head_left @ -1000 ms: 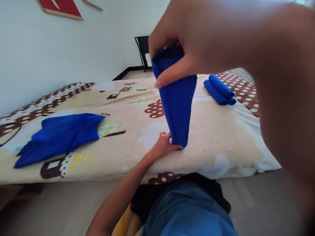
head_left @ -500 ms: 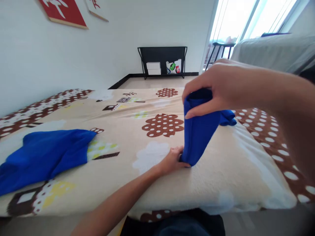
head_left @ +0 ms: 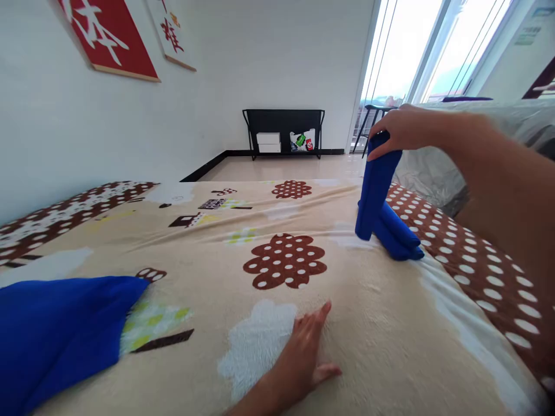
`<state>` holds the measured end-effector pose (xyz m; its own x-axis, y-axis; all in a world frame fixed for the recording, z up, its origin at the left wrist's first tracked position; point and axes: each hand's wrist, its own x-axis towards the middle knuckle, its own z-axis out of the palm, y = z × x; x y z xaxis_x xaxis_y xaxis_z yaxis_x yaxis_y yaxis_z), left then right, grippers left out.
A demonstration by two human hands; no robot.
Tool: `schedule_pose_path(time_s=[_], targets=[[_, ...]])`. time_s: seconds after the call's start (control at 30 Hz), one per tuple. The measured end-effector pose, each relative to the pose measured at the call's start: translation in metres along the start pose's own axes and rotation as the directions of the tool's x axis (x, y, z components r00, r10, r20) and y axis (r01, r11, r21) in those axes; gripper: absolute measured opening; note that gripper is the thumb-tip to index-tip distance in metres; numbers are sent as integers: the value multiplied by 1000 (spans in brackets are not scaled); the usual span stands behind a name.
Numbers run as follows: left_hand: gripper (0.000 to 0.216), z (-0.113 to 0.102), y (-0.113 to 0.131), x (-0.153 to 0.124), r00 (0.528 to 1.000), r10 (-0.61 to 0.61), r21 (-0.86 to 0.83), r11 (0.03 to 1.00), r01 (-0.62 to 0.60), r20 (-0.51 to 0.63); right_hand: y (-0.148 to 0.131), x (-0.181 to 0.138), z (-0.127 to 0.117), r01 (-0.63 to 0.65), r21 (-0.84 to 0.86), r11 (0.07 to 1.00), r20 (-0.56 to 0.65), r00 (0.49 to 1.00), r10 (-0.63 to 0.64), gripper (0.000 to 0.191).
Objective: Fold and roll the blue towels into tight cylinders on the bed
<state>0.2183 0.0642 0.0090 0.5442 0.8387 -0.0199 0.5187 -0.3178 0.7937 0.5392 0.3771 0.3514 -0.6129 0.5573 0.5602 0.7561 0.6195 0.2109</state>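
My right hand (head_left: 388, 138) pinches the top of a folded blue cloth (head_left: 377, 188) and holds it upright at the bed's right side. Its lower end is at or just above the blanket. Right behind it lies another folded blue cloth (head_left: 396, 231), partly hidden by the held one. My left hand (head_left: 306, 352) rests low over the beige blanket (head_left: 364, 323), thumb and fingers apart, with nothing in it. At the left, a spread-out blue cloth (head_left: 65, 335) lies loosely on the blanket, cut off by the view's edge.
Beyond the bed's far edge stands a black rack (head_left: 284, 127) with white boxes (head_left: 269, 142) and a printed cushion (head_left: 302, 140). A dark stool (head_left: 373, 118) is by the window. Plastic-covered furniture (head_left: 437, 167) stands to the right. Wall hangings (head_left: 117, 40) are at the upper left.
My right hand has carried the folded cloth forward and right, beside the other folded one. My left hand has let go of its lower end and opened. The view has tilted up slightly.
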Motion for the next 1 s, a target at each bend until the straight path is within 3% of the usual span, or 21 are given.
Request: schedule_pose_path(time_s=[0.07,0.17,0.33,0.43,0.5,0.57,0.63,0.67,0.73,0.77,0.83,0.9,1.0], targets=[[123,-1,-2,-1,1000,5,30,1000,-5,31,5,-7,18,3,-196,981,168,985,31,56],[120,-2,-3,-1,997,38,91,995,-44,66,-13,-41,56,-68,-422,904,172,973,154,54],[96,-7,10,-7,987,155,299,940,-163,49,-77,-151,143,29,-448,893,286,952,112,23],[80,-21,16,-22,966,260,469,851,-236,15,-113,-223,181,0,-449,894,316,936,158,30],[66,-43,6,-41,945,322,577,784,-231,-58,-130,-261,194,-41,-460,887,295,935,196,37],[52,-78,-19,-67,925,332,671,731,-127,-187,-140,-287,198,-91,-464,881,248,942,227,44],[40,-124,-54,-101,884,285,738,668,94,-370,-147,-304,197,-137,-457,879,202,946,253,49],[36,-148,-72,-119,834,235,736,623,265,-500,-149,-310,195,-155,-453,878,188,946,264,51],[42,-192,-103,-158,629,94,596,452,664,-772,-154,-316,191,-185,-455,871,169,943,288,51],[47,-211,-115,-176,547,2,507,376,775,-837,-156,-318,190,-192,-459,867,163,942,295,51],[52,-236,-128,-205,462,-169,401,298,866,-871,-159,-320,188,-189,-467,864,158,943,293,51],[51,-247,-131,-220,467,-254,395,287,873,-847,-162,-320,186,-166,-474,865,153,952,267,50],[48,-243,-124,-218,488,-181,444,236,865,-854,-164,-321,182,-126,-478,869,141,966,218,50]])
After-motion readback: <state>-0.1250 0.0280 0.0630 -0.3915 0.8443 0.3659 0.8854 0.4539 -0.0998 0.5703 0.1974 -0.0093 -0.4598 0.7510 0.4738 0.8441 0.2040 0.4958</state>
